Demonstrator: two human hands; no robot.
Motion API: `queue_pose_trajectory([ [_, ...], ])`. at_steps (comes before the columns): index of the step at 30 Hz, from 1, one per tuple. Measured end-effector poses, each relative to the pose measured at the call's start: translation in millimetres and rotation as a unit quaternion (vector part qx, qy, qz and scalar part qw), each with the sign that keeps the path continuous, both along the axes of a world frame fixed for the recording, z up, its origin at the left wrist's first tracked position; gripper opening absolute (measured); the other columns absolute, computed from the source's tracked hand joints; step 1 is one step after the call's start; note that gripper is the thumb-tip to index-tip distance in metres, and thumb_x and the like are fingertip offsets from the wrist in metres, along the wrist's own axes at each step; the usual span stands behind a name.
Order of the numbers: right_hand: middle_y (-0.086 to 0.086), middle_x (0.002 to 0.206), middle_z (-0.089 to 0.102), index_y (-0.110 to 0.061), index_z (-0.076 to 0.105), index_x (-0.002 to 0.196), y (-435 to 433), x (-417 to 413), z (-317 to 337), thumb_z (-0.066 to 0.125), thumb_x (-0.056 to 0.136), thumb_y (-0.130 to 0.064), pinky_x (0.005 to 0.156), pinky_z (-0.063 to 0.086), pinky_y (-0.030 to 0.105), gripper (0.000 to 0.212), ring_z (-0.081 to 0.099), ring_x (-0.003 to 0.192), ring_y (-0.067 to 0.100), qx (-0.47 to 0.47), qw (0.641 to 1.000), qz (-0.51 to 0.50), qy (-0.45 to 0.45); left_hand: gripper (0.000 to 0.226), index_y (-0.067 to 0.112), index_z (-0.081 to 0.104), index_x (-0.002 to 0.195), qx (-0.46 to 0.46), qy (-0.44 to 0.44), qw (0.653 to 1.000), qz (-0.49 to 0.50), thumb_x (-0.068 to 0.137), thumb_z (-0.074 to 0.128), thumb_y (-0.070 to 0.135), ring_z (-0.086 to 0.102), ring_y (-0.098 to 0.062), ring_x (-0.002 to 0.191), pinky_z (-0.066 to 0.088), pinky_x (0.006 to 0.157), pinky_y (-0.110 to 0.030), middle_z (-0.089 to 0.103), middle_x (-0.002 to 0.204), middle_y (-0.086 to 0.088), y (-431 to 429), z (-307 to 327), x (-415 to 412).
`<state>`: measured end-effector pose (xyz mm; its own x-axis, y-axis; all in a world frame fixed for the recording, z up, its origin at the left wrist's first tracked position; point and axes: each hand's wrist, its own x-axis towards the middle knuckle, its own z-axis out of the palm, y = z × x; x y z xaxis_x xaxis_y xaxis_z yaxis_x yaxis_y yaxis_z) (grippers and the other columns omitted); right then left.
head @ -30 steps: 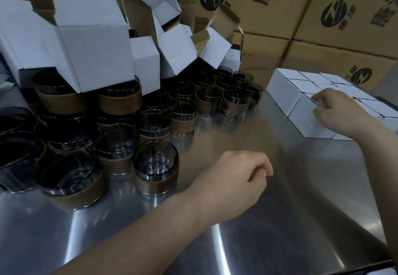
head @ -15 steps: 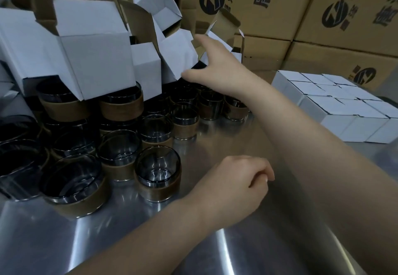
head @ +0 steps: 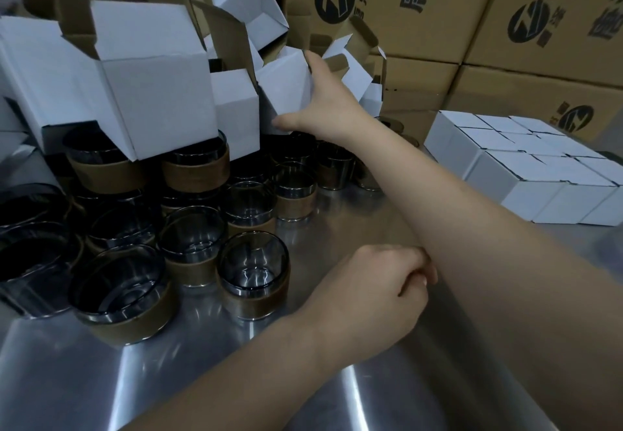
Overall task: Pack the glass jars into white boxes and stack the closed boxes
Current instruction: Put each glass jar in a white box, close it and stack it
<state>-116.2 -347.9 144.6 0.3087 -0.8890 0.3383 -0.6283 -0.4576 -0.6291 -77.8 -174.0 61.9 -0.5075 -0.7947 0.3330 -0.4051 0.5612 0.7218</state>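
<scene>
R grip [head: 323, 107] now grasping open white box [head: 286, 86], vs reaching 0.5 s ago; L grip [head: 377, 292] clenched, empty.

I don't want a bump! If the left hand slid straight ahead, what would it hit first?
Probably the right forearm, which lies just ahead of the left hand while gripping a white box.

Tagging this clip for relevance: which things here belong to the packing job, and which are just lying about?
Part of the job: open white box gripped by the right hand; other open boxes; glass jars; closed white boxes; left hand, curled, holding nothing.
Just there: brown cartons behind; steel table.
</scene>
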Motion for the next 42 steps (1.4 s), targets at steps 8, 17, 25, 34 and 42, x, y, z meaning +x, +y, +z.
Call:
queue_pose_trajectory([
  [8,0.002,0.146,0.027,-0.022,0.007,0.156,24,-48,-6,0.082,0.072,-0.034,0.100,0.026,0.027,0.113,0.028,0.135,0.017,-0.036,0.999,0.003,0.022,0.018,0.021,0.067,0.092,-0.082,0.095,0.989,0.078,0.087,0.050,0.021,0.060,-0.013,0.076,0.050,0.068,-0.037,0.066,0.080,0.007,2,8,2],
  [17,-0.015,0.128,0.022,-0.031,0.021,0.149,67,-103,-35,0.076,0.068,-0.039,0.091,0.040,0.010,0.098,0.026,0.128,-0.007,-0.165,0.986,0.037,-0.003,0.034,0.003,0.063,0.108,-0.259,0.241,0.907,0.227,0.078,0.052,-0.009,0.056,-0.024,0.108,0.045,0.095,-0.040,0.059,0.114,-0.008,0,23,10],
  [25,-0.033,0.143,0.026,-0.033,0.023,0.145,87,-118,-33,0.077,0.071,-0.029,0.099,0.037,0.010,0.092,0.038,0.131,-0.005,-0.158,0.980,0.121,0.028,0.040,0.006,0.051,0.126,-0.194,0.274,0.899,0.283,0.087,0.053,0.003,0.035,-0.009,0.126,0.027,0.097,-0.003,0.037,0.139,-0.020,-4,32,20],
  [34,0.008,0.159,0.026,-0.015,0.030,0.143,102,-103,-29,0.080,0.073,-0.005,0.113,0.034,0.048,0.086,0.029,0.146,0.017,-0.204,0.960,0.162,0.099,0.060,0.031,0.037,0.142,-0.046,0.351,0.912,0.208,0.087,0.061,0.028,0.052,-0.002,0.120,0.050,0.095,-0.024,0.047,0.137,0.007,-8,43,29],
  [42,0.008,0.160,0.024,-0.022,0.027,0.141,101,-110,-23,0.084,0.074,-0.009,0.115,0.032,0.051,0.089,0.025,0.148,0.017,-0.195,0.965,0.161,0.064,0.081,0.036,0.022,0.151,-0.007,0.300,0.945,0.129,0.082,0.062,0.025,0.058,0.000,0.110,0.049,0.082,-0.013,0.056,0.125,0.012,-13,48,37],
])
